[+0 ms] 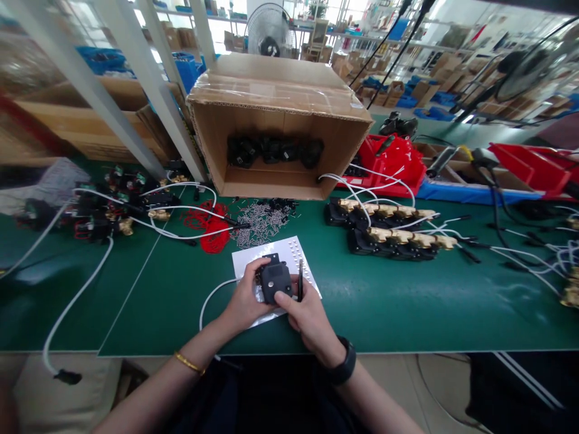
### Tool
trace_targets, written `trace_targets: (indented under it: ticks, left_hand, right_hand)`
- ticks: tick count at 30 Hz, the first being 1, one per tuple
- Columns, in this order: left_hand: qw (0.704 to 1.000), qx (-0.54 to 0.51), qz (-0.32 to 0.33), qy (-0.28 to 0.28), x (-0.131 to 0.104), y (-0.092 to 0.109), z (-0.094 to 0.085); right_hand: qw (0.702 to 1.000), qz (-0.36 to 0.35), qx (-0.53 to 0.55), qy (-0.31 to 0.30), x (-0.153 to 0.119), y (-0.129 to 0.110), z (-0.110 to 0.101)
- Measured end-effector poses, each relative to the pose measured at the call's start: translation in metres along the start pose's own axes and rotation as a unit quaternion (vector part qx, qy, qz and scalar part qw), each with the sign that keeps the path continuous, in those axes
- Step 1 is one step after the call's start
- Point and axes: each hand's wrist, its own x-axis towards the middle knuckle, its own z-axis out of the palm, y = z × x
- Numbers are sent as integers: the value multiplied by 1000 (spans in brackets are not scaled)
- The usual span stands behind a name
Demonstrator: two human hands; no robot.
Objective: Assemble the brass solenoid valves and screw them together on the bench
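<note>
Between my two hands is a black square housing (275, 282), held over a white sheet (289, 250) with rows of small pale pieces. My left hand (246, 297) grips the housing's left side, fingers curled round its edge. With its thumb on the lower front, my right hand (307, 310) holds the right side. A thin dark tool (300, 280) stands upright among the right hand's fingers. From beside the left hand a white cable (208, 301) curves down to the table edge. Behind the sheet lie a pile of small screws (260, 223) and red rings (215, 235).
An open cardboard box (280, 84) with black parts stands at the back. Brass-and-black assemblies (398, 238) lie in rows at right, near red bins (391, 172). More wired units (93, 220) and cables spread over the left of the green table (181, 301).
</note>
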Motion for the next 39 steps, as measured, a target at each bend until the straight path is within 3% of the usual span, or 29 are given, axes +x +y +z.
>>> trace_targets:
  ticks: [6, 11, 20, 30, 33, 37, 39]
  left_hand:
    - [999, -30, -13, 0, 3, 5, -2]
    - [1000, -18, -18, -7, 6, 6, -1]
    - [999, 30, 10, -21, 28, 6, -3]
    - [1000, -6, 10, 9, 35, 4, -2]
    - [1000, -10, 11, -12, 32, 4, -4]
    - [998, 3, 36, -56, 26, 2, -4]
    - [997, 11, 47, -59, 24, 0, -3]
  right_hand:
    - [990, -44, -131, 23, 4, 1, 0]
    - [987, -71, -140, 34, 7, 3, 0]
    - [996, -70, -39, 34, 15, -3, -2]
    - [975, -122, -180, 43, 30, -2, -7]
    - [938, -195, -286, 6, 28, -15, -16]
    - [837, -274, -456, -129, 26, -41, -24]
    - [799, -289, -504, -155, 22, -54, -25]
